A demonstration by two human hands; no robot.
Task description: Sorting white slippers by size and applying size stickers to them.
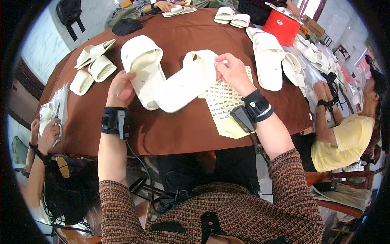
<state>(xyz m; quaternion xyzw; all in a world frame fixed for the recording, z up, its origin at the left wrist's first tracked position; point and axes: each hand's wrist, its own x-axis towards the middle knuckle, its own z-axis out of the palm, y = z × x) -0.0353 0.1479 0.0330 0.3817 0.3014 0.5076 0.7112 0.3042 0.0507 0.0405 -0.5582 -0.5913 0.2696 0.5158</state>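
A white slide slipper [141, 51] is gripped along its side by my left hand [121, 89], thumb on the footbed, which has a small printed size mark. Its heel meets or overlaps that of a second white slipper [183, 89], tilted to the right. At this one's strap, my right hand [235, 75] is closed, thumb and forefinger pinched at the strap's edge; whether a small sticker is between them I cannot tell. Beneath my right hand and wrist lies a yellow sheet of printed size stickers [227, 124], partly covered by the slipper.
The round table has a brown cloth [109, 134]. White slippers lie at left [97, 67], right [268, 61] and far side [231, 17]. A red round container [280, 28] stands far right. A person at left holds scissors [59, 132]; a person in yellow [341, 138] sits at right.
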